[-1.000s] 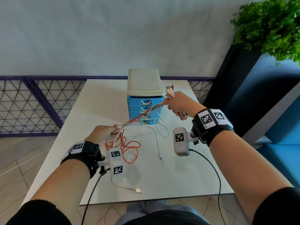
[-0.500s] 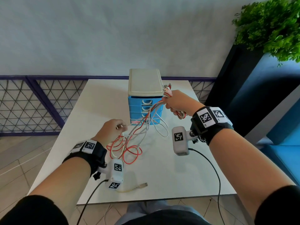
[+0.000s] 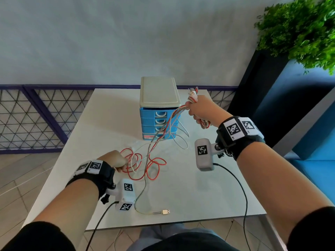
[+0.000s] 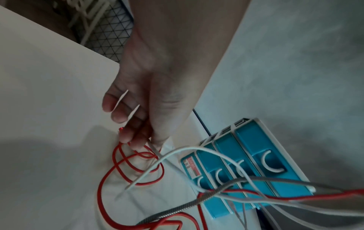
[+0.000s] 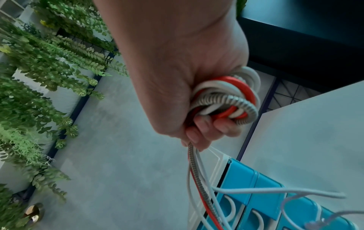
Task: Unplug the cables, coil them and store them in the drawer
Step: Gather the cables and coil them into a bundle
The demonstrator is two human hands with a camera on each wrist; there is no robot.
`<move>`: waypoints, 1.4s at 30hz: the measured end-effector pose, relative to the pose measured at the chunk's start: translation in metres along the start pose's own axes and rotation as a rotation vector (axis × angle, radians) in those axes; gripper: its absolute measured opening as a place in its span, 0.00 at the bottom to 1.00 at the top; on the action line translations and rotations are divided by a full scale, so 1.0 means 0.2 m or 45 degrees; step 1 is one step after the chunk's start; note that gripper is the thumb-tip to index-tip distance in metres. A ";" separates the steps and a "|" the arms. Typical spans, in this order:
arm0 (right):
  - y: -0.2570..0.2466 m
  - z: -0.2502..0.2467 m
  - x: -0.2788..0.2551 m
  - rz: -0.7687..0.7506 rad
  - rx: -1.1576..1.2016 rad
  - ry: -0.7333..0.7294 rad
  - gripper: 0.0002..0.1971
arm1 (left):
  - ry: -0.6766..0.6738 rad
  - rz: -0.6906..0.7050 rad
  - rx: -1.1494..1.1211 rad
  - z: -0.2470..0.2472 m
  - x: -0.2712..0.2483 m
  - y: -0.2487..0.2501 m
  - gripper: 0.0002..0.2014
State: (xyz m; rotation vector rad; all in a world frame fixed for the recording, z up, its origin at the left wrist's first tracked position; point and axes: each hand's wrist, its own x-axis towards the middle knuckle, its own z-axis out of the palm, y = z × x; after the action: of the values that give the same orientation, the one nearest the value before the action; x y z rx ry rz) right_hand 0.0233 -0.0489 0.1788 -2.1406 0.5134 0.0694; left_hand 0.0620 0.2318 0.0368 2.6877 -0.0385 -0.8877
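Red, white and metal-braided cables (image 3: 152,165) lie tangled on the white table (image 3: 208,192) in front of a blue drawer unit (image 3: 158,122) with a cream top. My right hand (image 3: 199,110) is raised beside the unit and grips a coiled bundle of these cables (image 5: 226,99), their plug ends sticking up above my fist. The strands run down from there to my left hand (image 3: 116,161), which pinches the cables (image 4: 149,154) low over the table. A braided cable's USB plug (image 3: 165,211) lies loose near the front edge. All drawers appear closed.
A dark planter with green foliage (image 3: 299,28) stands at the right behind a blue seat (image 3: 322,160). A purple lattice railing (image 3: 36,116) runs behind the table. Black wrist-camera leads (image 3: 243,192) hang over the table's front.
My left hand has come back toward me along the cables and dropped lower; the red loops have spread wider on the table. My right hand has stayed beside the drawer unit with its bundle.
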 end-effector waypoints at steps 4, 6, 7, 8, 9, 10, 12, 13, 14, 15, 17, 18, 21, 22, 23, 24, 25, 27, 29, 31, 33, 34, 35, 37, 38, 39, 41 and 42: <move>0.01 0.02 -0.04 -0.083 0.069 -0.241 0.08 | 0.439 0.130 0.010 -0.02 0.07 0.04 0.21; 0.01 0.04 -0.07 -0.128 0.132 -0.447 0.10 | 0.752 0.450 -0.265 -0.07 0.03 0.15 0.17; 0.01 0.06 -0.08 -0.141 0.178 -0.531 0.10 | 0.821 0.629 -0.409 -0.11 -0.01 0.22 0.16; 0.00 0.07 -0.09 -0.145 0.233 -0.603 0.11 | 0.803 0.775 -0.558 -0.15 -0.08 0.31 0.16; 0.00 0.08 -0.09 -0.146 0.294 -0.667 0.11 | 0.674 0.874 -0.692 -0.19 -0.14 0.38 0.17; 0.00 0.09 -0.10 -0.152 0.343 -0.723 0.10 | 0.451 0.929 -0.770 -0.22 -0.18 0.45 0.21; -0.01 0.09 -0.10 -0.179 0.389 -0.805 0.09 | -0.054 0.921 -0.776 -0.26 -0.26 0.51 0.32; 0.00 0.09 -0.10 -0.191 0.392 -0.827 0.08 | -0.264 0.908 -0.799 -0.26 -0.27 0.53 0.34; 0.00 0.07 -0.10 -0.197 0.385 -0.845 0.06 | -0.426 0.885 -0.869 -0.27 -0.29 0.53 0.32; 0.00 0.06 -0.11 -0.204 0.377 -0.857 0.05 | -0.524 0.859 -0.949 -0.27 -0.29 0.53 0.29; 0.01 0.05 -0.11 -0.234 0.361 -0.847 0.07 | -0.590 0.809 -1.088 -0.27 -0.29 0.53 0.25; 0.02 0.06 -0.11 -0.244 0.370 -0.832 0.07 | -0.594 0.795 -1.133 -0.27 -0.30 0.54 0.24; 0.01 0.08 -0.12 -0.208 0.403 -0.831 0.08 | -0.550 0.810 -1.169 -0.27 -0.28 0.54 0.23; 0.00 0.08 -0.13 -0.214 0.370 -0.820 0.09 | -0.539 0.817 -1.169 -0.27 -0.27 0.54 0.23; 0.00 0.08 -0.13 -0.230 0.332 -0.797 0.09 | -0.555 0.823 -1.189 -0.27 -0.27 0.53 0.23; 0.00 0.08 -0.13 -0.253 0.299 -0.766 0.10 | -0.602 0.817 -1.234 -0.27 -0.27 0.52 0.24; 0.00 0.08 -0.12 -0.267 0.286 -0.735 0.10 | -0.675 0.793 -1.301 -0.27 -0.27 0.51 0.26; 0.00 0.09 -0.11 -0.274 0.333 -0.701 0.10 | -0.834 0.731 -1.410 -0.28 -0.27 0.47 0.29; 0.01 0.10 -0.10 -0.277 0.403 -0.670 0.09 | -0.924 0.735 -1.434 -0.28 -0.24 0.43 0.30; 0.03 0.09 -0.08 -0.287 0.469 -0.632 0.09 | -0.975 0.742 -1.442 -0.28 -0.22 0.38 0.27; 0.03 0.10 -0.07 -0.296 0.492 -0.593 0.09 | -0.988 0.763 -1.417 -0.29 -0.21 0.35 0.20; 0.03 0.10 -0.06 -0.306 0.485 -0.564 0.09 | -0.995 0.793 -1.417 -0.29 -0.21 0.35 0.16; 0.03 0.11 -0.05 -0.318 0.469 -0.523 0.09 | -1.008 0.828 -1.432 -0.28 -0.21 0.35 0.13; 0.03 0.13 -0.04 -0.358 0.406 -0.411 0.09 | -1.002 0.872 -1.472 -0.27 -0.22 0.37 0.11; 0.02 0.14 -0.03 -0.382 0.368 -0.350 0.09 | -0.987 0.885 -1.478 -0.26 -0.22 0.39 0.10; 0.02 0.15 -0.03 -0.399 0.333 -0.296 0.09 | -0.954 0.885 -1.466 -0.26 -0.23 0.40 0.08; 0.03 0.17 -0.02 -0.396 0.296 -0.229 0.09 | -0.773 0.847 -1.310 -0.25 -0.25 0.43 0.06; 0.04 0.18 -0.01 -0.382 0.297 -0.210 0.09 | -0.639 0.835 -1.182 -0.25 -0.27 0.45 0.09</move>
State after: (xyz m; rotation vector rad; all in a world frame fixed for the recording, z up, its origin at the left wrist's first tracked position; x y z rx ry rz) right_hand 0.0229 -0.0227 0.1517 -1.9397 0.0954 0.0169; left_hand 0.0539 0.1667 0.1318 1.4184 -0.4608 -0.9879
